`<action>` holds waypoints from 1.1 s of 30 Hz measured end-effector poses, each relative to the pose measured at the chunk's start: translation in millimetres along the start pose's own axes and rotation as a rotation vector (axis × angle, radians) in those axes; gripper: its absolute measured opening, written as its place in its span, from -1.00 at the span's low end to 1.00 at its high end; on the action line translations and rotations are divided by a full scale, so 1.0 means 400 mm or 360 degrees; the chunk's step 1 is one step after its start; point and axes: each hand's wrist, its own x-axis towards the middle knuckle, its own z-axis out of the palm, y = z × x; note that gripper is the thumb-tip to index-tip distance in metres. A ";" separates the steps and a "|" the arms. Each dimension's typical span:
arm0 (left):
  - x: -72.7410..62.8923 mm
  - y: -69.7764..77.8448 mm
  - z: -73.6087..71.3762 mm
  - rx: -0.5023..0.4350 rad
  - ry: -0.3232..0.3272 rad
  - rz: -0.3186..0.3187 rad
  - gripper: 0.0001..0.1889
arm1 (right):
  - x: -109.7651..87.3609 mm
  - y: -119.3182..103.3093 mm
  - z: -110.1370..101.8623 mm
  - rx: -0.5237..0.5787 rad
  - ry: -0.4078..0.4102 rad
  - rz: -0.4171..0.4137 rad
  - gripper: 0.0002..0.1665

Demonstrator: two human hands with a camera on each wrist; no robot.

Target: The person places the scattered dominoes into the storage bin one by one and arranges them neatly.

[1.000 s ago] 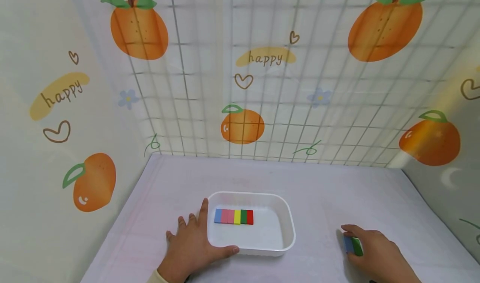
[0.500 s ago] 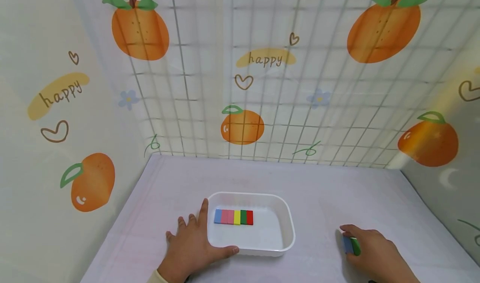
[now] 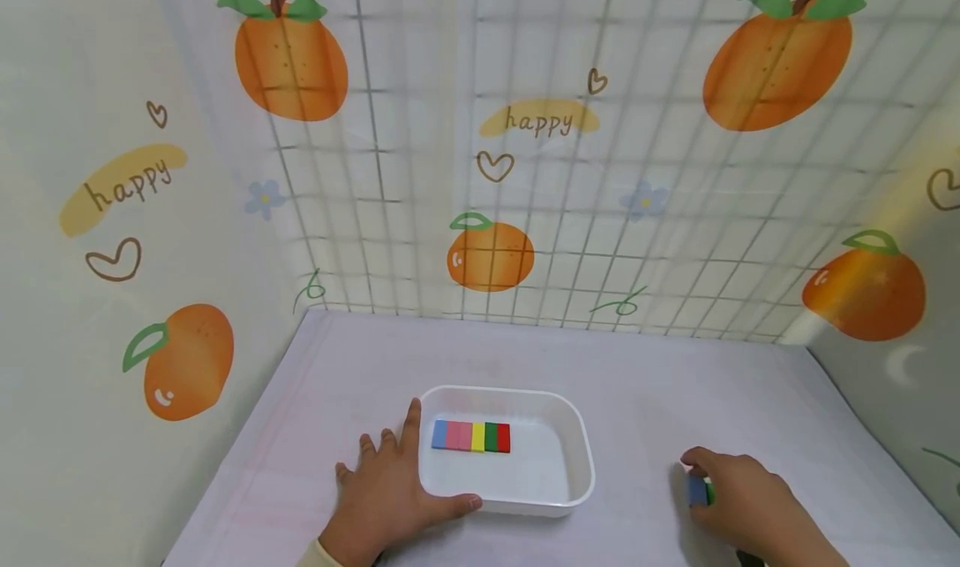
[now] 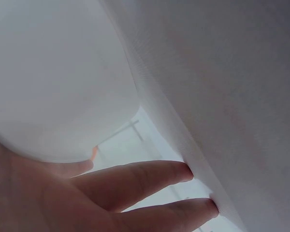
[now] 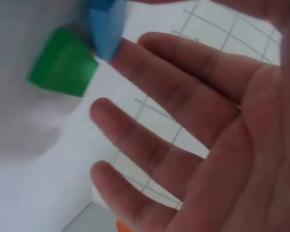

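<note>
My left hand (image 3: 386, 488) spreads its fingers at the left end of a white plastic tray (image 3: 585, 454), with index finger and thumb along its rim. Inside the tray lies a straight row of small coloured blocks (image 3: 477, 436): blue, pink, yellow, green and red. To the right of the tray, my right hand (image 3: 746, 496) pinches a blue block (image 3: 697, 491) between thumb and fingers. A green block (image 5: 63, 65) rests on the table close beside it, mostly hidden under the hand in the head view. The other fingers of that hand are extended in the right wrist view.
A pale cloth covers the table (image 3: 637, 392). Around it stand walls of white sheeting printed with oranges (image 3: 491, 256) and hearts, with a wire grid (image 3: 420, 217) at the back. A dark item (image 3: 750, 558) shows beneath the right wrist.
The right hand has shifted slightly, so it covers more of the green block while the blue one stays in its fingers. The left hand keeps its place at the tray.
</note>
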 end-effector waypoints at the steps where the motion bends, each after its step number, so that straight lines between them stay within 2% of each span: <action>1: 0.001 0.000 0.001 0.0002 0.0004 0.0003 0.66 | 0.001 -0.002 -0.004 0.0005 -0.0009 0.0000 -0.37; 11: 0.006 -0.001 0.001 0.0008 -0.0001 0.0000 0.66 | 0.028 -0.025 -0.035 0.0013 -0.0105 0.0072 -0.33; 17: 0.008 0.002 0.000 -0.0009 -0.0026 -0.0019 0.66 | 0.057 -0.061 -0.050 0.0019 -0.0199 0.0152 -0.33; 20: 0.009 0.002 0.002 -0.0011 -0.0031 -0.0024 0.67 | 0.066 -0.090 -0.063 0.0018 -0.0165 0.0113 -0.32; 27: 0.011 0.001 0.001 -0.0005 -0.0013 -0.0020 0.66 | 0.066 -0.159 -0.103 0.0065 0.0020 -0.0103 -0.29; 33: 0.012 0.004 0.000 -0.0017 -0.0040 -0.0039 0.67 | 0.062 -0.233 -0.129 0.0115 0.0142 -0.0219 -0.29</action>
